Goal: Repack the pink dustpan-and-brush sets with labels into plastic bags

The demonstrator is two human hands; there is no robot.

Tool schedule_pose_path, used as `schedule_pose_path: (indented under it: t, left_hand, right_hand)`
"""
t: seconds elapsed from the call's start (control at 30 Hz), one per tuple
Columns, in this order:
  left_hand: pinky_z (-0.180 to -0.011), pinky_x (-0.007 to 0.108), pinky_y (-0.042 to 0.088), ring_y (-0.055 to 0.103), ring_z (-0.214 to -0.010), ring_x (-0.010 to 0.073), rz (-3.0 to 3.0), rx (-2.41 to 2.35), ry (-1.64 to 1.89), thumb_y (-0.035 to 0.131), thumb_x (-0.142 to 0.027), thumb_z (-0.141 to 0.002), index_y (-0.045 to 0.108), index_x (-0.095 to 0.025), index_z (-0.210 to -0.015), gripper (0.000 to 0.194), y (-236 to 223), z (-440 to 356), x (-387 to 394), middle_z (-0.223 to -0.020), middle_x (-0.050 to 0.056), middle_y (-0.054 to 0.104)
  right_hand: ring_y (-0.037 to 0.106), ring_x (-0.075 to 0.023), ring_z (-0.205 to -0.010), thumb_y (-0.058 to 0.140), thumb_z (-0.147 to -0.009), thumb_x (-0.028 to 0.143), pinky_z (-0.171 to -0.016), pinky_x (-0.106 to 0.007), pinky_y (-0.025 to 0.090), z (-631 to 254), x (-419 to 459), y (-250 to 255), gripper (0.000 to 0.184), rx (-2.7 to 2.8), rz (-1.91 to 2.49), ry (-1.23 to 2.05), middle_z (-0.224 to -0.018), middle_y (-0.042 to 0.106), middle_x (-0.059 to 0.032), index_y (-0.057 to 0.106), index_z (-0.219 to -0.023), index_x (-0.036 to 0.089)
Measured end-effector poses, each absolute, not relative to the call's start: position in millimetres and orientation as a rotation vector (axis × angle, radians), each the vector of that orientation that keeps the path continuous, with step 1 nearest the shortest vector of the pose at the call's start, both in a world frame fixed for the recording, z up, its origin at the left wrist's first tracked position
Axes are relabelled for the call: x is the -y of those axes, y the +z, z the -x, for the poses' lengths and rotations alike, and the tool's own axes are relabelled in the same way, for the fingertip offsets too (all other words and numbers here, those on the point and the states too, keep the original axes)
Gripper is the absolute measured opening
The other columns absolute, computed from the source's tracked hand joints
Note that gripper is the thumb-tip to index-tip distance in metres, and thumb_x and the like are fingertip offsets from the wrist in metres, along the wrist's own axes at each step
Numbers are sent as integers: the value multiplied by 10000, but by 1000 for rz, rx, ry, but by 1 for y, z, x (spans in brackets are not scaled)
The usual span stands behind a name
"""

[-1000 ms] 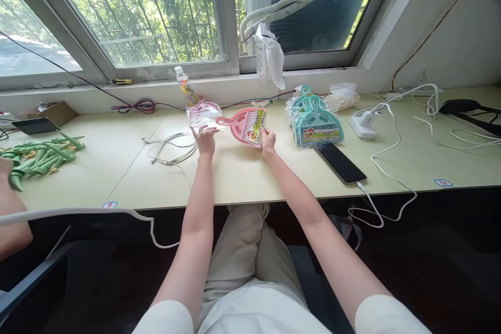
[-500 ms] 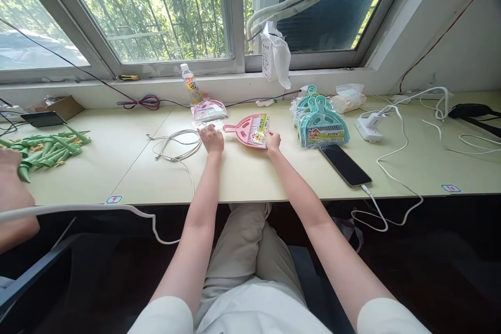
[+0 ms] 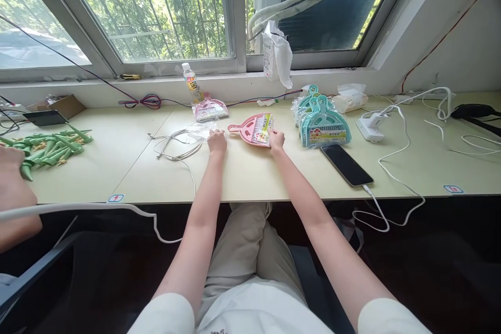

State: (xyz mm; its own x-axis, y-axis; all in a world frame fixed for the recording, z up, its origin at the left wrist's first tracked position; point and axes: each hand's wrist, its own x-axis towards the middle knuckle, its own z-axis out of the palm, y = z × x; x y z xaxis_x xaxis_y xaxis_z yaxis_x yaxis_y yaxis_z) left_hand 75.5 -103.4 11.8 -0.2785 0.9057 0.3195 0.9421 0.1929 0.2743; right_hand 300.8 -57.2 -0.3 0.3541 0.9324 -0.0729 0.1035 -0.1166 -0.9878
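Observation:
A pink dustpan with a small brush and a printed label card lies just above the table, its handle pointing left. My right hand is closed on its right edge by the card. My left hand is closed on a clear plastic bag, which stretches out to the left over a coiled cable. Behind them rests another pink dustpan set in clear wrapping. To the right stands a stack of wrapped teal dustpan sets.
A coiled white cable lies left of my hands. A black phone, a white plug adapter and a tissue pack are at right. A bottle stands behind. Another person's arm is beside green pieces at far left.
The clear bag now spreads leftward from my left hand, over the coiled cable. My left fingers have closed more tightly. The pink dustpan in my right hand has shifted slightly right.

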Motion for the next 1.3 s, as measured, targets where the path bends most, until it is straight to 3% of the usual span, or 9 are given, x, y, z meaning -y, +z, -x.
schedule_pose_path:
  t: [0.1, 0.3, 0.5, 0.6, 0.67, 0.8, 0.93, 1.07, 1.3]
  left_hand:
    - [-1033, 465, 456, 529, -1220, 340, 1951, 2340, -731, 448, -156, -937, 750, -176, -1119, 353, 7, -78, 99, -1162, 159, 690]
    - [-1054, 348, 457, 595, -1156, 233, 2323, 2173, -819, 414, 8, -795, 746, -179, -988, 427, 6, -82, 99, -1174, 107, 675]
    - [-1152, 516, 328, 488, -1305, 348, 1831, 2294, -703, 598, -149, -844, 629, -191, -1223, 383, 12, -86, 114, -1314, 171, 584]
    - [-1079, 518, 394, 537, -1253, 364, 1806, 2421, -665, 519, -123, -889, 662, -181, -1100, 261, 14, -84, 115, -1236, 185, 627]
    - [-1030, 481, 438, 585, -1195, 347, 1810, 2446, -677, 422, -42, -889, 674, -174, -1059, 332, 15, -83, 114, -1177, 183, 653]
    - [-966, 400, 487, 635, -1113, 293, 1775, 2361, -841, 300, 64, -851, 642, -142, -1188, 523, 18, -82, 112, -1162, 181, 663]
    - [-1034, 419, 465, 611, -1164, 279, 1739, 2152, -1059, 268, 59, -868, 562, -130, -1346, 592, 20, -86, 114, -1164, 164, 671]
    - [-1112, 445, 424, 581, -1229, 257, 1742, 2007, -1233, 275, 58, -859, 483, -191, -1446, 671, 20, -89, 117, -1221, 137, 669]
    - [-1177, 444, 374, 544, -1297, 228, 1738, 1954, -1431, 243, -17, -925, 399, -173, -1494, 610, 21, -90, 117, -1273, 143, 647]
  right_hand:
    - [692, -184, -776, 575, -917, 267, -653, -253, 486, -300, 57, 0, 215, 967, 1492, 932, -952, 782, -104, 736, -828, 157]
    - [678, -191, -761, 593, -900, 284, -643, -253, 455, -299, 59, 1, 211, 1002, 1479, 875, -905, 783, -99, 737, -807, 160]
    - [663, -193, -681, 609, -881, 241, -608, -258, 440, -297, 59, 2, 218, 1046, 1510, 827, -813, 779, -103, 712, -702, 171]
    - [670, -188, -694, 613, -876, 236, -634, -257, 463, -297, 59, 3, 209, 1040, 1500, 820, -801, 778, -93, 718, -708, 169]
    - [683, -188, -722, 627, -867, 241, -664, -258, 484, -296, 60, 4, 190, 1032, 1487, 824, -810, 780, -89, 726, -722, 169]
    - [703, -194, -716, 650, -835, 239, -682, -272, 525, -296, 61, 3, 153, 983, 1469, 903, -773, 774, -74, 734, -721, 180]
    - [718, -190, -706, 668, -821, 268, -656, -271, 559, -294, 61, 3, 130, 898, 1382, 977, -729, 763, -45, 738, -759, 178]
    - [732, -201, -709, 706, -801, 335, -634, -282, 582, -289, 64, 6, 173, 804, 1192, 1106, -689, 745, -18, 749, -835, 171]
    - [725, -224, -768, 598, -861, 317, -641, -290, 542, -292, 69, 11, 196, 862, 1335, 885, -843, 782, -90, 734, -803, 189]
